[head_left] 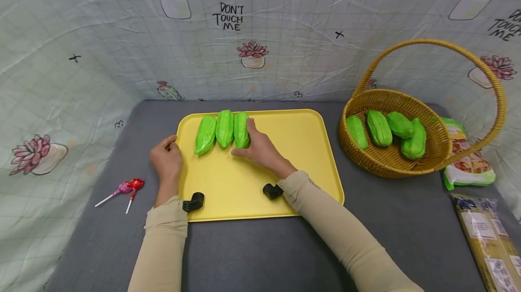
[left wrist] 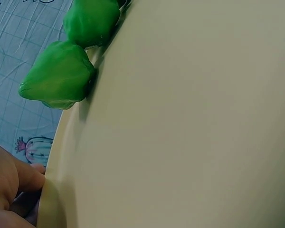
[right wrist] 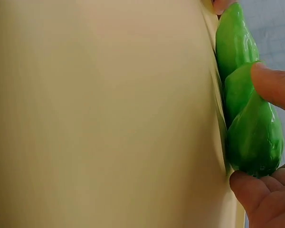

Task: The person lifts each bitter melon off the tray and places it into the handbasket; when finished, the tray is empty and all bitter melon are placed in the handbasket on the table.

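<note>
"DON'T TOUCH ME" in black hand-lettering on backdrop cloth, above and behind yellow tray. Same words again, cut off by frame edge, on backdrop far right, above basket. Print on snack packets right of basket too small to read.

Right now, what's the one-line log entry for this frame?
left hand: holds tray edge | right hand: on rightmost gourd | tray: three gourds in a row | basket: four gourds
</note>
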Demonstrator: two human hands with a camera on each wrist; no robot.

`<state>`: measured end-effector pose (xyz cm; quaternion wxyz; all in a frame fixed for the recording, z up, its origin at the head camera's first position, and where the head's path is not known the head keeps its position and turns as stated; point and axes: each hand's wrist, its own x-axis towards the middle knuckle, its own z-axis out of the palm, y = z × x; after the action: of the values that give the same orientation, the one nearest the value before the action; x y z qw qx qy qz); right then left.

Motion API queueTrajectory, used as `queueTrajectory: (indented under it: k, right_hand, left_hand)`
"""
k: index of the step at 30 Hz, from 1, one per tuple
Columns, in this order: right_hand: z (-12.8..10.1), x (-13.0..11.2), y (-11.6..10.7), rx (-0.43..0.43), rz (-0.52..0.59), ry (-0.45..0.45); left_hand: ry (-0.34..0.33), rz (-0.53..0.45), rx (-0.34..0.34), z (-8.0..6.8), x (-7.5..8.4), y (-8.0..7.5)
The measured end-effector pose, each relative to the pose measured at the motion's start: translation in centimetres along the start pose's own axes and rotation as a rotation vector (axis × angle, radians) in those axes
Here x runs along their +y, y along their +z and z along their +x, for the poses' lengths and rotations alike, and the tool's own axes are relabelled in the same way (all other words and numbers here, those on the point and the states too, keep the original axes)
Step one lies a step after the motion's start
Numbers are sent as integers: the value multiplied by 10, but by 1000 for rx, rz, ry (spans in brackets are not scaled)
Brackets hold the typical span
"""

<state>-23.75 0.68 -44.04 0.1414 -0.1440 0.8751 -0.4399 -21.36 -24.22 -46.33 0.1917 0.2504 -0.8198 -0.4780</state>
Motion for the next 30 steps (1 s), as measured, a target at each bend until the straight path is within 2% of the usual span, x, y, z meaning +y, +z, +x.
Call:
queueTrajectory:
  k: [10,30]
  right_hand:
    - [-5,0,-3,9,-46,-22]
    - [-16,1,-10,17,44,-16]
  left_hand:
    - [-14,-6,-11,0,-1,0]
    - [7,11,8,0,-1,1]
